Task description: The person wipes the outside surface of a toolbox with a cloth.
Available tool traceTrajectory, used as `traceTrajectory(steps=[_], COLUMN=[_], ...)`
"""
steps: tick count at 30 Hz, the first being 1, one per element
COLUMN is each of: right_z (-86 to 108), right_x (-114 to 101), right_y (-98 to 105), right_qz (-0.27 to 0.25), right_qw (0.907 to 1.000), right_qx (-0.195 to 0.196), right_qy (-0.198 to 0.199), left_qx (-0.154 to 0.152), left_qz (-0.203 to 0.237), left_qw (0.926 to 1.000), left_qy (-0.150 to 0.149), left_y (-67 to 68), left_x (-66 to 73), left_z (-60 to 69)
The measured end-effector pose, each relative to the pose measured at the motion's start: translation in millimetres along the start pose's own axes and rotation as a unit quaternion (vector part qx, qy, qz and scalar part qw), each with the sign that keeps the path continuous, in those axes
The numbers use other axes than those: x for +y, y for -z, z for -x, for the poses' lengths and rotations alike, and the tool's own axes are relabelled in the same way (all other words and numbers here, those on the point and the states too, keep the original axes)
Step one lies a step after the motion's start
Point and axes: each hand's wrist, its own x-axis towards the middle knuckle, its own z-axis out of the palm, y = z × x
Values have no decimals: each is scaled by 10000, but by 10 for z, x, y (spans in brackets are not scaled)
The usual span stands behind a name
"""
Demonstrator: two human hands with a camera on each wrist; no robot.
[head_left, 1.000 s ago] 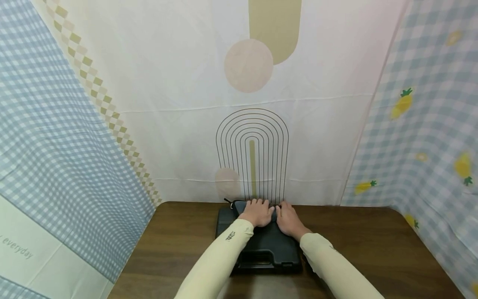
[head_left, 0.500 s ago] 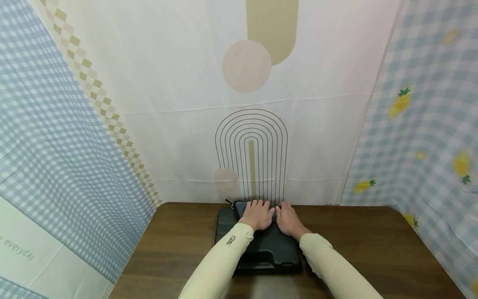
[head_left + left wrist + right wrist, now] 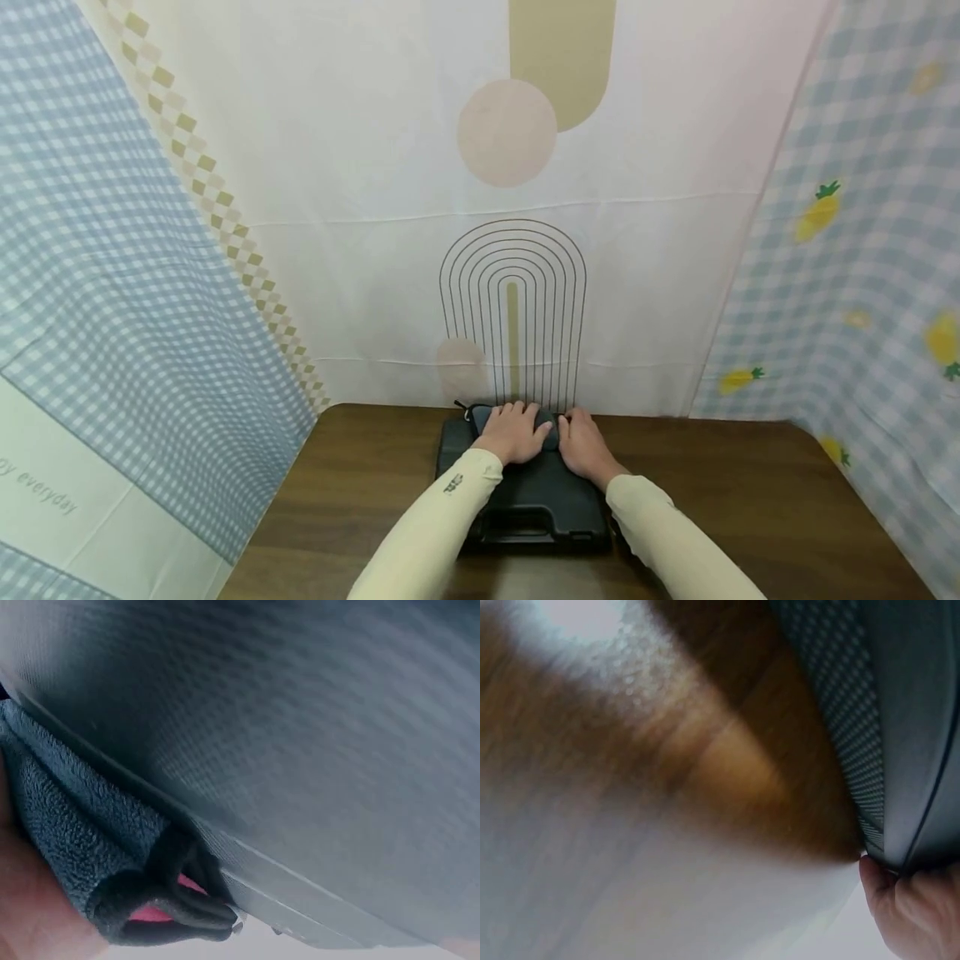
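A black plastic carry case lies flat at the table's far side, its handle towards me. On its top near the far edge is a folded blue-grey terry cloth with dark edging; the left wrist view shows pink inside the folds of the cloth. My left hand presses down on this cloth, fingers pointing away and thumb spread to the right. At the far right corner of the case, my right hand holds the edge, fingers over it. The right wrist view shows bent fingers at the case's edge.
The brown wooden table extends on both sides of the case. A white patterned cloth hangs right behind its far edge. Blue checked cloths hang at the left and right.
The left hand has slid slightly to the left relative to the right hand, and more cloth shows between them. The right hand keeps its place on the case. The head view has shifted slightly.
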Motion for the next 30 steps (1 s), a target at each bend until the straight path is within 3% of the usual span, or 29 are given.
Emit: traceTrajectory(steps=[4,8,12,15,19,23,26,28,30], right_z=[17,23,15,18,23,30,33,31,30], right_x=[7,16,24,29,30,29,21,17,11], right_y=[-9,-20,-14,-1,17,21,20,18,16], right_qz=[-83,-146,-132,-146,-159,-164,-199,-224,-263], right_qw=[10000,9998,9997,9997,9996,9996,9995,9995,9994], right_qx=[-32,-138,-167,-161,-164,-157,-151,-167,-170], right_qy=[-37,-86,-76,-95,-134,-171,-167,-155,-153], left_qx=[31,266,759,1195,1484,1396,1245,1163,1071], left_qz=[149,370,747,1260,2396,3698,4427,4719,4878], left_qw=[9998,9987,9939,9842,9579,9135,8788,8628,8544], left_qy=[132,221,280,329,543,965,1277,1396,1433], left_y=[16,37,6,-22,-74,-169,-238,-271,-297], left_x=[-224,-557,-852,-966,-1026,-1049,-1080,-1096,-1098], left_z=[69,237,451,618,824,1046,1192,1270,1340])
